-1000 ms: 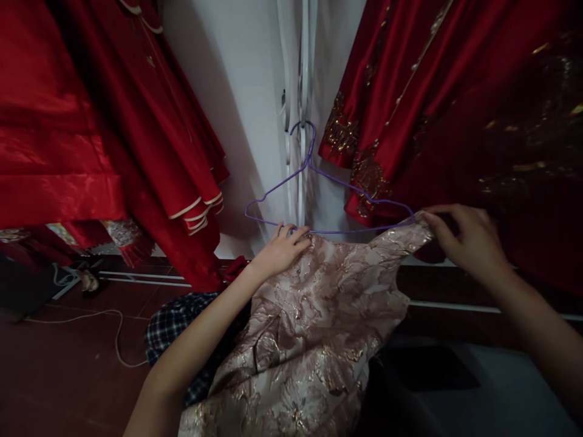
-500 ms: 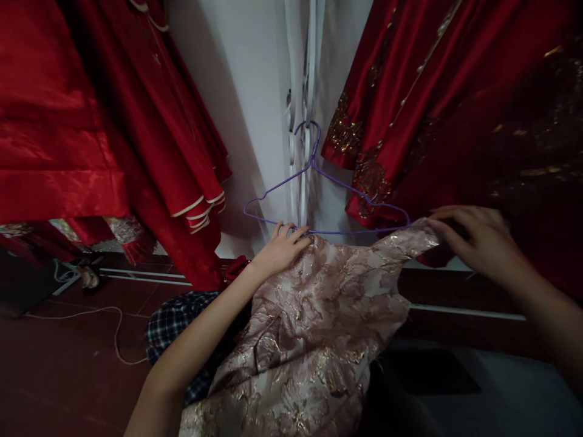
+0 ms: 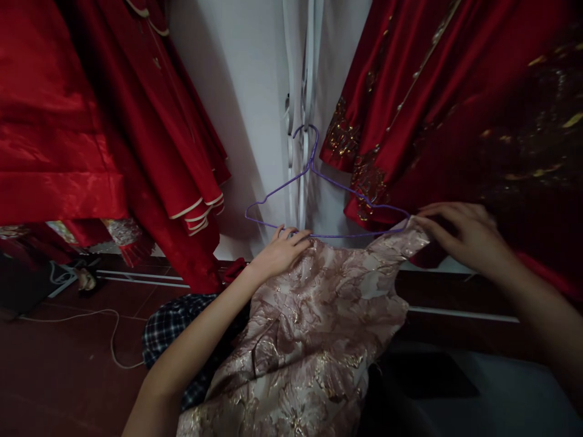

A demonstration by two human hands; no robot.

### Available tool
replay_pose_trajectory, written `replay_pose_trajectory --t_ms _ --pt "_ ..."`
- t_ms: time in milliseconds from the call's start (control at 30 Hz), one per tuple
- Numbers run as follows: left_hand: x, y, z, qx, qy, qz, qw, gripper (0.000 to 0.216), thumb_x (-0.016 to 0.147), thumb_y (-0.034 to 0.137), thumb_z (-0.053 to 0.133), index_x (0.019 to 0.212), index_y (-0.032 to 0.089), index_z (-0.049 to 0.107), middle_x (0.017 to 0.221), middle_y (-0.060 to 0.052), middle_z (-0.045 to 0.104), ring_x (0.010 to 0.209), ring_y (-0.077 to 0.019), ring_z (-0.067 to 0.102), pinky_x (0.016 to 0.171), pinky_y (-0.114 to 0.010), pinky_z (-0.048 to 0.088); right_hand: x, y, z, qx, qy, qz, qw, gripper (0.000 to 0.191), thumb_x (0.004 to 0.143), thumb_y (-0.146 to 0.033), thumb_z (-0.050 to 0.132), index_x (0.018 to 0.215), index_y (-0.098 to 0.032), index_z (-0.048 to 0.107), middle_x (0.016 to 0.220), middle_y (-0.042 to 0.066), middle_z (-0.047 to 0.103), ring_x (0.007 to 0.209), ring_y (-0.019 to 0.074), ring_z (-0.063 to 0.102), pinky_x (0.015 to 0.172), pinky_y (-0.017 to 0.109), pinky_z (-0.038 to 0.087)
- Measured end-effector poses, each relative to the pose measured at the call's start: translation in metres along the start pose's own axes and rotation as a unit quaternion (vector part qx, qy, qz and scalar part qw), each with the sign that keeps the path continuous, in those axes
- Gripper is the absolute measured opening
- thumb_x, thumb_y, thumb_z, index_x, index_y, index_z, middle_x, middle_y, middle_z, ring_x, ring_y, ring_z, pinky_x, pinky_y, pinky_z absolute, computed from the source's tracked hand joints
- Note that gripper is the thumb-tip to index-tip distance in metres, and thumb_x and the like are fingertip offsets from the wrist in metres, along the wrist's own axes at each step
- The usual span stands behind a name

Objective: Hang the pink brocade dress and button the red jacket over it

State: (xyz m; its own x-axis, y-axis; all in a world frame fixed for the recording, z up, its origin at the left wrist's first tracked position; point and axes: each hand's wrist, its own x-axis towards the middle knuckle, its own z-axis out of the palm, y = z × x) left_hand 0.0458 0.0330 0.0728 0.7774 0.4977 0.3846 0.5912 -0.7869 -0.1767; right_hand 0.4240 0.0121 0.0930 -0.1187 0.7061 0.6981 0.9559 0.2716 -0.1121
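Observation:
A pink and gold brocade garment [image 3: 314, 340] lies across my lap, its top edge raised toward a purple wire hanger [image 3: 314, 182]. My left hand [image 3: 280, 250] is closed on the hanger's bottom bar together with the garment's top edge. My right hand [image 3: 464, 233] pinches the garment's shoulder strap at the hanger's right end. The hanger's hook points up in front of a white wall corner.
Red satin garments [image 3: 91, 133] hang at the left, and red garments with gold embroidery [image 3: 432, 109] at the right. White strips [image 3: 303, 73] run down the wall corner. A plaid cloth [image 3: 175, 328] lies by my left arm. A white cable [image 3: 104, 331] trails on the dark red floor.
My right hand has shifted slightly with the strap along the hanger's right end. The left hand and hanger have stayed nearly still.

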Motion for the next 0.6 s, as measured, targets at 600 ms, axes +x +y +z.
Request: replay_pose_trajectory --t_ms 600 --pt "-0.005 -0.025 0.026 -0.258 0.434 -0.379 0.775 0.02 0.087 0.034 0.046 0.09 0.018 0.058 0.089 -0.005 0.062 0.086 -0.0149 0.054 0.082 -0.027 0.04 0.052 -0.091 0.043 0.082 0.12 0.057 0.988 0.023 0.087 -0.039 0.042 0.091 -0.023 0.058 0.086 0.003 0.067 0.079 0.0191 0.058 0.074 0.031 0.037"
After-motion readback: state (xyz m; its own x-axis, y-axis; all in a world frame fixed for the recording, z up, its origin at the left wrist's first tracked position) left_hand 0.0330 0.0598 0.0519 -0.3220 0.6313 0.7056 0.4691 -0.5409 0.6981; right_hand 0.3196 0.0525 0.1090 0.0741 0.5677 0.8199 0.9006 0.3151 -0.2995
